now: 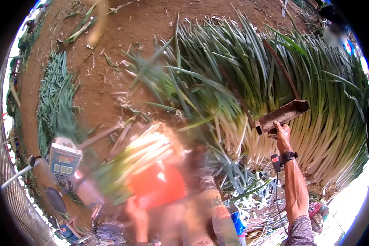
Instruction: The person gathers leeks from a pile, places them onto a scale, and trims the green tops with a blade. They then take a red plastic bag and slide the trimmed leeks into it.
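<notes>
- My right hand (282,133) is stretched out, its fingers clamped on the lower edge of a wooden board (282,116) pressed against the white ends of the stacked green onions (274,82).
- My left hand (137,213) is blurred; its fingers appear wrapped around an onion bundle (139,158) with an orange band.
- A digital scale (63,158) sits on the dirt ground (102,78), left of the bundle.

A wooden board (282,116) rests against the leek pile (274,82); a scale (64,158) sits far left.
</notes>
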`<state>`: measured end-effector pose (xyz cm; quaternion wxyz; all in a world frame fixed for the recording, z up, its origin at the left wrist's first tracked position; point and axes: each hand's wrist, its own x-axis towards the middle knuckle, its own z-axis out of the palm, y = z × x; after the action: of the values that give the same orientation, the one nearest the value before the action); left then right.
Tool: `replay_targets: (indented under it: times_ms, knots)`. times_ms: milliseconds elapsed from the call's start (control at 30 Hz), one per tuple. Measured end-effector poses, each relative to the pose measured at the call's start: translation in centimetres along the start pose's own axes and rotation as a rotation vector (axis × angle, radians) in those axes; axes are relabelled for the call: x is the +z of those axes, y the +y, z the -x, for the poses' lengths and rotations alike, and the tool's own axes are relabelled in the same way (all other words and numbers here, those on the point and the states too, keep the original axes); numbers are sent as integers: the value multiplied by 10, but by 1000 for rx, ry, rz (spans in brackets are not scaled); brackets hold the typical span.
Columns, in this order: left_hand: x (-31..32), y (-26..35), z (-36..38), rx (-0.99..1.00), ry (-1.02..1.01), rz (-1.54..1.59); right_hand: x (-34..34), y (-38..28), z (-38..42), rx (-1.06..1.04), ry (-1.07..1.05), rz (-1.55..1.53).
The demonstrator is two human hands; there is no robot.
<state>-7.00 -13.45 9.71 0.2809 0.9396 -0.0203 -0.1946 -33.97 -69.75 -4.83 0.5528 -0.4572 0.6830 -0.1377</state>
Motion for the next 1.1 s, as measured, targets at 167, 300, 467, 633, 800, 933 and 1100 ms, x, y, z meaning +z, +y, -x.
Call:
replay_targets:
  times_ms: [167,300,467,633,800,933,1100]
  knots:
    - [24,46,-14,199,-1,-64,1,10,42,101,33,-66]
    - [49,93,-23,244,-16,-152,54,16,137,42,-380,29]
    - [86,135,-40,307,-67,-61,146,-6,247,-450,-847,279]
    - [92,188,-60,414,-178,-51,190,-52,269,-735,-782,440]
    - [98,199,-70,572,-234,-99,202,-54,244,-814,-697,369]
    - [92,204,-77,590,-383,-96,199,-41,231,-861,-705,322]
    - [85,221,-82,603,-623,-8,194,-19,220,-874,-570,468]
